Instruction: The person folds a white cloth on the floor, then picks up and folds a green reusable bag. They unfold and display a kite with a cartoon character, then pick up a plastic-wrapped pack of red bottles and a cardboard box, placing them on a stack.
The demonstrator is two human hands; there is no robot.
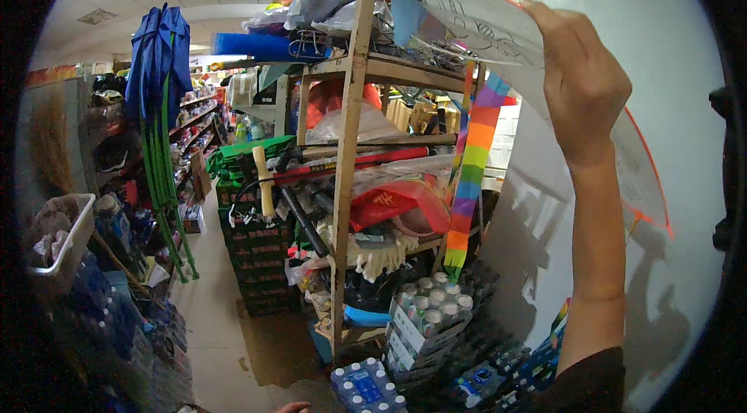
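My right hand [583,83] is raised at the upper right, its fingers closed on the orange-trimmed edge of what looks like a white kite [467,16] with line drawings. The sheet spreads from the shelf top across to the pale wall. A rainbow-striped fabric tail [470,174] hangs left of the hand, in front of the shelves; its upper attachment is unclear. At the bottom edge only a little of my left hand [293,408] shows, over the floor and left of a pack of bottled water [365,387]. Whether it holds anything is hidden.
A crowded wooden rack [350,150] stands ahead, with a hand pump [265,182] and red packaging [397,203]. Stacked cans [435,308] stand at its foot. Folded blue fabric on green poles [160,74] is at left, beside the aisle [204,296]. A white bin [76,238] stands far left.
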